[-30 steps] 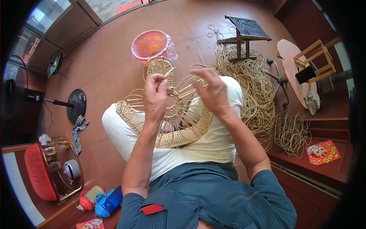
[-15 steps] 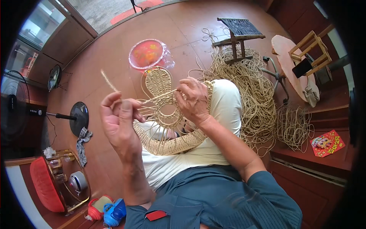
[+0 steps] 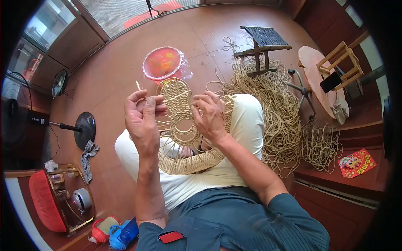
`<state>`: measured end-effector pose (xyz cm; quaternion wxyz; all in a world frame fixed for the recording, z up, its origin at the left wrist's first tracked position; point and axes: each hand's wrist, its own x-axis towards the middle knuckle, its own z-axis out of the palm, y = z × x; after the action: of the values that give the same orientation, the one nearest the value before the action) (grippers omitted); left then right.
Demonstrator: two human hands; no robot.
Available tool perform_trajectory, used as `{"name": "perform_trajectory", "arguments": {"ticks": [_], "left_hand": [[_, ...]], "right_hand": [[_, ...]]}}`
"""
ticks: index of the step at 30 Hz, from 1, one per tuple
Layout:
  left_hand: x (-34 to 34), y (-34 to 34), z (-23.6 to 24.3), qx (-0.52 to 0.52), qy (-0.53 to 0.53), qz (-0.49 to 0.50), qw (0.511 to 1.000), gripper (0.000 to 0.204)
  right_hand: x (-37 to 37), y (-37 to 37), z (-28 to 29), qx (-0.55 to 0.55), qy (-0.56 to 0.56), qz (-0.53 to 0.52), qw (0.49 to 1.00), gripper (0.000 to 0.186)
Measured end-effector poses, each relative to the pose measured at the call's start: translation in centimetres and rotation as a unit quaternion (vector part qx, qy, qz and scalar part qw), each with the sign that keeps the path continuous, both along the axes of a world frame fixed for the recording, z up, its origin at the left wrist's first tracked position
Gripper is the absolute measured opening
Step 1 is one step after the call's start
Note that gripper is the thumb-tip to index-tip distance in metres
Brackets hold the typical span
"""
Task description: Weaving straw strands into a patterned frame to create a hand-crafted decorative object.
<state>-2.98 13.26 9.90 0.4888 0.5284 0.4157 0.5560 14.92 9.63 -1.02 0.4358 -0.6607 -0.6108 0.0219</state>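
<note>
left hand point(image 3: 144, 119) pinching cord point(image 3: 137, 85), ten o'clock of basketwork point(image 3: 179, 112), apparently for tension; right hand point(image 3: 210, 115) at two, grip unclear.

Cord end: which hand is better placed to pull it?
Left hand, probably: the cord end sticks up right by it, while the right hand is across the weave.

red paper sheet point(image 3: 357, 163) | yellow characters | too small to read
</note>
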Motion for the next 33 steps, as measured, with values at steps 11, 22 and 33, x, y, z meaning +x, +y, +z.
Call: {"name": "perform_trajectory", "arguments": {"ticks": [11, 22, 33], "left_hand": [[1.2, 0.3, -2.5, 0.042, 0.314, -0.038, 0.948, 0.064], [3.2, 2.0, -5.9, 0.206, 0.413, -0.097, 0.882, 0.082], [3.1, 3.6, -7.2, 0.237, 0.552, -0.197, 0.775, 0.087]], "right_hand": [[-1.2, 0.0, 0.9, -0.095, 0.014, 0.005, 0.995, 0.016], [-1.0, 0.1, 0.7, -0.089, 0.029, 0.018, 0.995, 0.015], [-0.7, 0.4, 1.0, -0.076, -0.065, 0.005, 0.995, 0.016]]}}
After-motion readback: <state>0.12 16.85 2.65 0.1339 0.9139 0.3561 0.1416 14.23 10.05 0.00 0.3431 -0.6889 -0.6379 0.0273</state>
